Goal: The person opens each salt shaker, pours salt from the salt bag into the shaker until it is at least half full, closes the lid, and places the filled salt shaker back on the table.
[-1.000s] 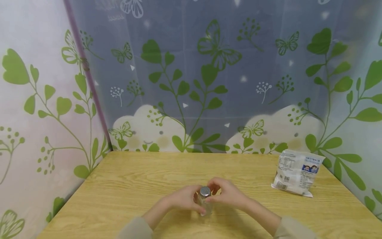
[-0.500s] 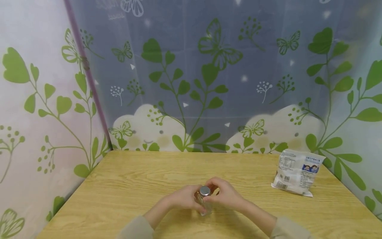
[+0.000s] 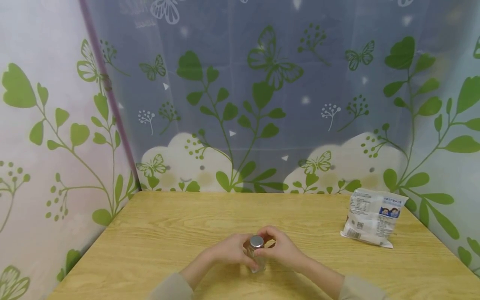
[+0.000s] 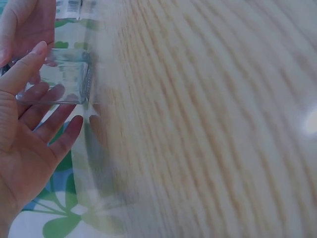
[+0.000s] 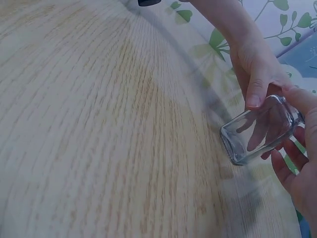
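Note:
A small square-sided clear glass jar (image 3: 259,266) with a round silver lid (image 3: 256,241) is held near the front middle of the table, lid upward. My left hand (image 3: 233,250) grips its body from the left, thumb on the near side. From the right, my right hand (image 3: 283,250) holds the jar's top at the lid, thumb in front and index finger behind. In the right wrist view the glass jar (image 5: 255,133) looks see-through, with left-hand fingers showing behind it. Its lid is mostly hidden in both wrist views.
A white printed packet (image 3: 375,217) stands on the right side of the wooden table (image 3: 180,216). Patterned curtains (image 3: 240,104) with leaves and butterflies enclose the back and both sides.
My right wrist and sleeve have shifted slightly left, with the right fingers still at the lid. The left hand and jar stay almost in place; the packet has not moved.

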Available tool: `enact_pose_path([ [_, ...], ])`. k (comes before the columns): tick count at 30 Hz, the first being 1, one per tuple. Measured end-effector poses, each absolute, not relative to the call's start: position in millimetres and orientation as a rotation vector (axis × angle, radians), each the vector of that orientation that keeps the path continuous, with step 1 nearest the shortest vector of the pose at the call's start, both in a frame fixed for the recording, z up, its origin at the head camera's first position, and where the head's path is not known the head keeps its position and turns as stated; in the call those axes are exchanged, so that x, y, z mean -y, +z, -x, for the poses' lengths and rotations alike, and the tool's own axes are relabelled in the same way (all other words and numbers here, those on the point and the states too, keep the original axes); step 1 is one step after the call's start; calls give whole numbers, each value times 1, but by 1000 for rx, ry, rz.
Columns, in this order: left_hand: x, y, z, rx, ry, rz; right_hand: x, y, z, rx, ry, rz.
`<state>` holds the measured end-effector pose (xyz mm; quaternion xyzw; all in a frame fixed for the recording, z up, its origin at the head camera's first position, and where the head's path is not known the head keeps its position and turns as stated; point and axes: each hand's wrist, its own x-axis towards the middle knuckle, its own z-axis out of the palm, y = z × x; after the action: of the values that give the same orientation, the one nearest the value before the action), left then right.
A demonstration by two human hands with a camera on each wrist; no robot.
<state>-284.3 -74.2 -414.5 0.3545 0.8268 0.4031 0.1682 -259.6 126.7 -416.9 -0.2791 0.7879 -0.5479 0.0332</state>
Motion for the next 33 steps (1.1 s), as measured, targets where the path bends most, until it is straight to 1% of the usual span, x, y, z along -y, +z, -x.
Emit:
enact_pose_path([
  [15,73,-414,285,-2325,1197,-997,-127,-416,260,-2323,-1755,793],
  [33,71,-413,285,-2347,1202,-1016,-131,-417,266,-2296,-1745,834],
])
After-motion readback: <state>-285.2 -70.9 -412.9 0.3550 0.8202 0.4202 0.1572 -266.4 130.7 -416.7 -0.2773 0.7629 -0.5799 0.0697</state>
